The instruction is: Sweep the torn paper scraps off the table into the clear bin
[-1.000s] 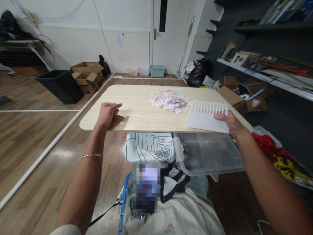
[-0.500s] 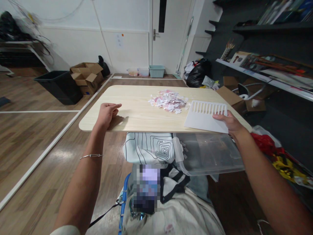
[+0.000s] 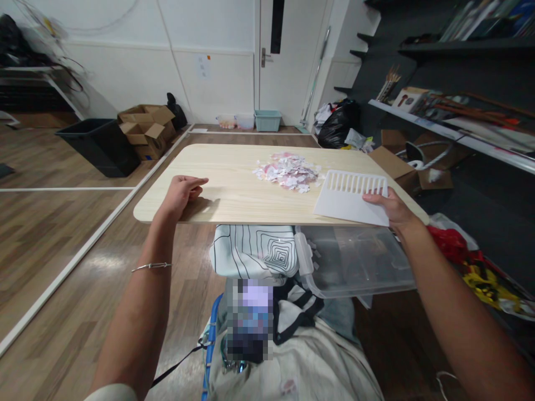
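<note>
One white panel [image 3: 345, 205] at the right end of the counter [image 3: 251, 207], by the near edge, with a row of slots along the far side and a plain surface on the near side. Flat on the wood or slightly lifted: impossible to tell. At its right side, the right grip [image 3: 394, 210], closed on the panel, thumb over the top surface, other fingers mostly out of sight. Just beyond the panel's far left corner, a loose heap of scraps [image 3: 288, 171], white and pinkish, mounded in the middle and thinning out at the rim.

Well apart, near the left end of the counter, the left grip [image 3: 184, 190], with the index finger stretched rightward and the others curled under. Nothing visible in it; palm hidden, so impossible to tell how fully closed. On the left forearm, a thin bracelet [image 3: 151, 266].

Below the near edge, a clear box [image 3: 359, 264] on the right, with a few pale bits at its left end, and just beside it, patterned cloth [image 3: 253, 250] with black lines.

Farther out, on the wood-look floor [image 3: 75, 209]: to the left, a black bin [image 3: 102, 147] and, next to it, open cartons [image 3: 146, 131]; by the door [image 3: 295, 78], a teal tub [image 3: 267, 121]; to the right, a black bag [image 3: 339, 123]. Along the right wall, a cluttered shelf [image 3: 445, 127].
</note>
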